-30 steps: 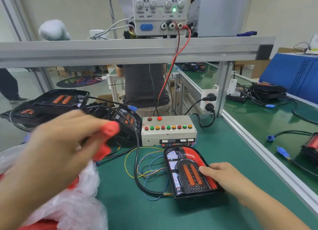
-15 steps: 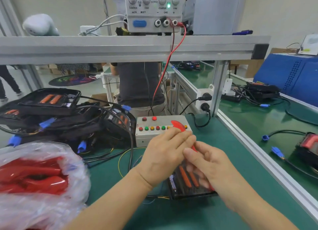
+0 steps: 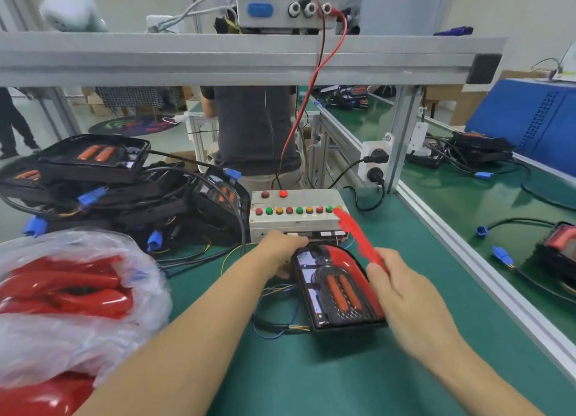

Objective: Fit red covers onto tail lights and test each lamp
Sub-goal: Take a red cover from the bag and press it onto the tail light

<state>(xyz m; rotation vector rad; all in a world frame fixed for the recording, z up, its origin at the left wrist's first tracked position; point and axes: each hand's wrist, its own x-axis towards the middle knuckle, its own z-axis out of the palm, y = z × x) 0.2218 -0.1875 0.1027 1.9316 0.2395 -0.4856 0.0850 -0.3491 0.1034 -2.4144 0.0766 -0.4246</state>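
Note:
A black tail light (image 3: 335, 289) with two orange strips and a red corner piece lies on the green mat in front of me. My left hand (image 3: 282, 245) rests on its far left edge, fingers curled over the rim. My right hand (image 3: 405, 294) is to the right of the lamp and pinches a long, narrow red cover (image 3: 358, 238), which sticks up and away toward the test box (image 3: 296, 217). The cover is clear of the lamp.
A clear bag of red covers (image 3: 71, 294) sits at the near left. Behind it lies a pile of black tail lights with blue plugs (image 3: 124, 185). Loose coloured wires run from the lamp to the button box. A power supply (image 3: 286, 4) stands on the aluminium shelf.
My left hand brought a red cover from the bag to the lamp and passed it to my right hand. Now the left hand is on the lamp's far edge and the right holds the cover.

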